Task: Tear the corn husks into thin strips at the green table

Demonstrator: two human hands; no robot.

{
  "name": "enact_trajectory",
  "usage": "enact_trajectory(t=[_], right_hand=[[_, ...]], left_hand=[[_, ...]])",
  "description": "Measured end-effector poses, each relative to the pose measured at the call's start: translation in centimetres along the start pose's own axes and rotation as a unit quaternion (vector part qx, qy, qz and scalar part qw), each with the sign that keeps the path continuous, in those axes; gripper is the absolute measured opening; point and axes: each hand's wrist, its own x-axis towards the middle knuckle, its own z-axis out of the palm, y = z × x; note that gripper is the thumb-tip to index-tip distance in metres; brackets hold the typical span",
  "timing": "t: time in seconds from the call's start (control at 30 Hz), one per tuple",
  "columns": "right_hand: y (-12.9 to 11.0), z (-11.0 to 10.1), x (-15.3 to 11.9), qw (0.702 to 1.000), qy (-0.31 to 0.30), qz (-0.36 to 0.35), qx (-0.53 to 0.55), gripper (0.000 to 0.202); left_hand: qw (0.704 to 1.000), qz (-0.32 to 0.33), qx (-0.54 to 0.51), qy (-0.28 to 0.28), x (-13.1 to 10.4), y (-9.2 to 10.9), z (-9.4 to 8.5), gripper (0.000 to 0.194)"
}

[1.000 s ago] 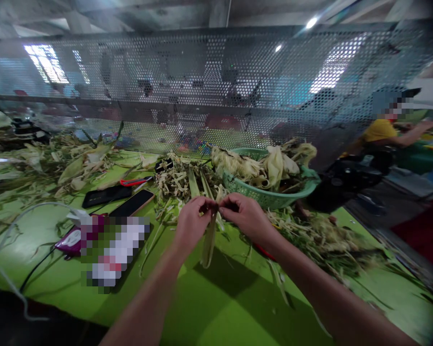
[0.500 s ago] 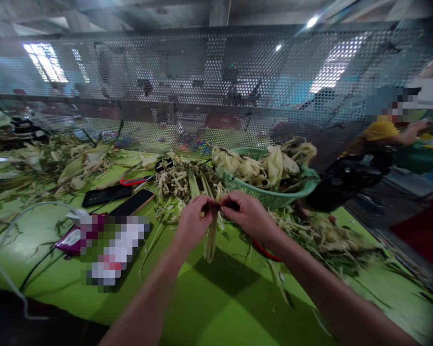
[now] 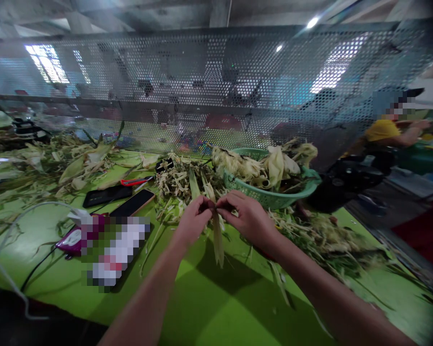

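A pale strip of corn husk (image 3: 218, 242) hangs between my two hands, over the green tabletop (image 3: 202, 298). My left hand (image 3: 194, 218) pinches it near its upper part with thumb and fingertips. From the other side my right hand (image 3: 248, 218) pinches at the same spot, so the fingertips of both nearly meet. The exact point of contact is hidden by the fingers. Just behind the hands lies a heap of husk scraps (image 3: 176, 185). A green plastic basket (image 3: 274, 198) filled with husks and corn silk stands behind my right hand.
To the left lie two phones (image 3: 135, 203), a red-handled cutter (image 3: 135, 181), a purple tissue pack (image 3: 72, 240) and a white cable (image 3: 0, 264). Dry husks (image 3: 72, 163) cover the back left; silk and scraps (image 3: 332, 240) the right. A perforated metal screen (image 3: 187, 96) rises behind. A person in yellow (image 3: 384, 129) sits far right.
The hanging end of the husk strip has swung slightly right and turned its broader side toward me. My hands stay close together, with the right fingertips shifted a little left.
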Motion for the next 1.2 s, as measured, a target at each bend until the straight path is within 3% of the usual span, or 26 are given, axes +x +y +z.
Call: enact_trajectory(t=[0.17,0.33,0.53,0.7,0.93,1.2], right_hand=[[0.1,0.1,-0.1,1.000,0.001,-0.010,-0.016,0.010],[0.3,0.0,0.1,0.996,-0.004,0.048,0.071,0.007],[0.8,0.3,0.3,0.958,-0.041,0.143,0.245,0.012],[0.6,0.4,0.4,0.930,-0.053,0.186,0.314,0.015],[1.0,0.7,0.4,0.921,-0.032,0.207,0.330,0.016],[1.1,0.9,0.3,0.933,-0.021,0.198,0.300,0.017]], left_hand=[[1.000,-0.014,-0.006,-0.004,0.1,-0.2,0.0,0.003],[1.000,-0.011,-0.023,0.002,0.1,-0.4,0.0,0.003],[1.000,0.009,-0.025,0.008,0.1,-0.7,0.0,0.008],[0.998,0.039,0.028,0.042,0.0,-0.3,-0.2,0.007],[0.993,0.068,0.092,0.040,-0.1,-0.3,-0.2,0.009],[0.983,0.091,0.151,0.053,-0.2,-0.6,-0.1,0.010]])
